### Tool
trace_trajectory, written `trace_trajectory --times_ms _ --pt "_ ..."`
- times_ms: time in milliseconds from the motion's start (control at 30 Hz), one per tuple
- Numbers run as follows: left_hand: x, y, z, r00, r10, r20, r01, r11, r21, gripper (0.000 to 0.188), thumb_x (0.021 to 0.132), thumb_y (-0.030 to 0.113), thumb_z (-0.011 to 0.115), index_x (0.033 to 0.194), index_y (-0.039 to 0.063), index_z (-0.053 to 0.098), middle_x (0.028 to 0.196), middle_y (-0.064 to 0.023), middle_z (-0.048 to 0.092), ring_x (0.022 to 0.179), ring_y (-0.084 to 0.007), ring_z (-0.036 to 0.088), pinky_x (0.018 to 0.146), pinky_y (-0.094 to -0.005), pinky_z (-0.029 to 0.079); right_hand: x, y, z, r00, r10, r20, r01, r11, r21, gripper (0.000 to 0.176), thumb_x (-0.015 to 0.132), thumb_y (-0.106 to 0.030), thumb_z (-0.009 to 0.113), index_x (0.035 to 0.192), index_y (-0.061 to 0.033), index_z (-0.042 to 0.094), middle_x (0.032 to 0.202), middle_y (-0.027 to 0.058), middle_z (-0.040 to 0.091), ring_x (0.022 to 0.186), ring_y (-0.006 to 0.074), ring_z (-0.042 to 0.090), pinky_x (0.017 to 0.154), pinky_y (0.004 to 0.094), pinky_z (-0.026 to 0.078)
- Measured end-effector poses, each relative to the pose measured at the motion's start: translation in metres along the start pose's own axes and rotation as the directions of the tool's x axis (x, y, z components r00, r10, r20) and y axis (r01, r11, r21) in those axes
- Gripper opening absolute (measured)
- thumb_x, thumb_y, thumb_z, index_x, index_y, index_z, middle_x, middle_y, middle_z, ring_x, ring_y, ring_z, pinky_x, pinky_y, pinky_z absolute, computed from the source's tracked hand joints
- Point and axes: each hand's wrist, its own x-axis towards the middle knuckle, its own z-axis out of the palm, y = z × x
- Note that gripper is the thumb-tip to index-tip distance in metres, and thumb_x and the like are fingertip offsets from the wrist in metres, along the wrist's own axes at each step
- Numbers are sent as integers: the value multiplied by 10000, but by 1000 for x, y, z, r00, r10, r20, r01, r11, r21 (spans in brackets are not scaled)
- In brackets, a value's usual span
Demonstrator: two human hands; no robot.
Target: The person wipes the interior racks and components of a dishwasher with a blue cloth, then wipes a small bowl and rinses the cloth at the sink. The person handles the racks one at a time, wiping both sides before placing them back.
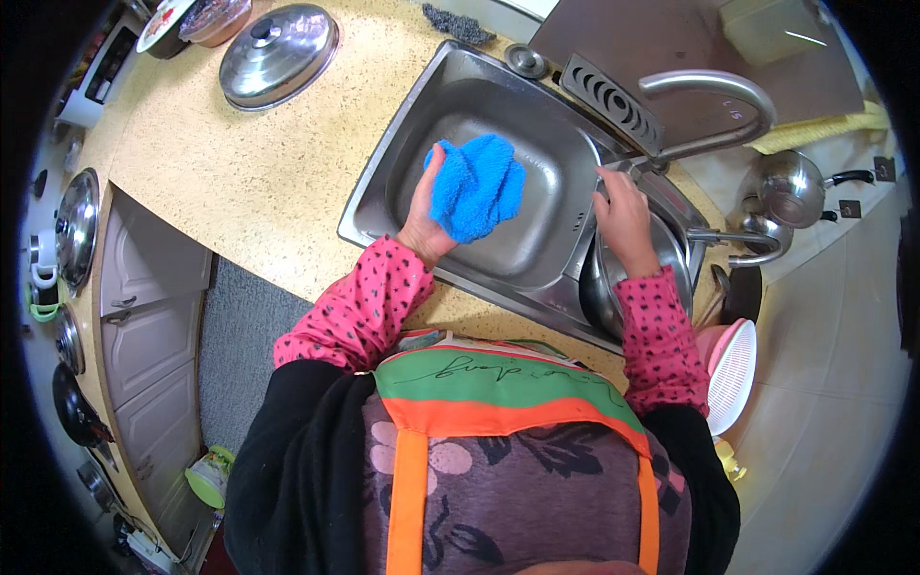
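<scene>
A crumpled blue fluffy cleaning cloth [478,190] rests in my left hand [425,219], with the thumb along its left edge. Both are over the left basin of the stainless steel sink [503,259], which has a wet sheen at its bottom. My right hand [627,219] is above the divider between the two basins. Its thumb stands apart from the fingers, and nothing shows in it. The fingertips are close to the divider's rim; whether they touch it I cannot tell. Below that hand, metal cookware [604,287] sits in the right basin, partly hidden by my forearm.
A curved faucet [747,108] rises behind the sink, beside a slotted metal rack [611,100]. The sink strainer [525,62] and a dark scouring pad [458,25] lie at the back. A domed pot lid [280,57] is on the left counter. Pans [790,188] hang at right.
</scene>
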Motion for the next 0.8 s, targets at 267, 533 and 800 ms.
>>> trace_trajectory --times_ms 267,533,800 --pt "24 -5 -21 996 -64 -60 63 998 -16 761 1015 660 466 1486 62 492 1452 -158 583 1319 -351 577 1120 -518 466 47 -72 33 984 -42 -172 110 904 412 388 970 -185 680 1306 -2 616 1344 202 616 1226 329 605 1033 405 467" --pt "0 14 -28 954 -35 -298 76 989 126 832 997 687 485 1510 33 446 1467 -181 563 1324 -343 571 1149 -524 432 60 -90 91 863 107 493 -502 81 861 232 1012 -223 681 1142 -34 649 1028 10 677 915 117 633 865 314 530" --pt "8 26 -37 915 -13 -403 165 924 345 681 1033 638 466 1563 234 328 1570 -149 342 1286 -424 526 1008 -664 477 75 -113 90 931 132 341 -314 -192 930 196 1009 -184 683 1154 -57 648 1075 23 681 971 105 634 875 287 521"
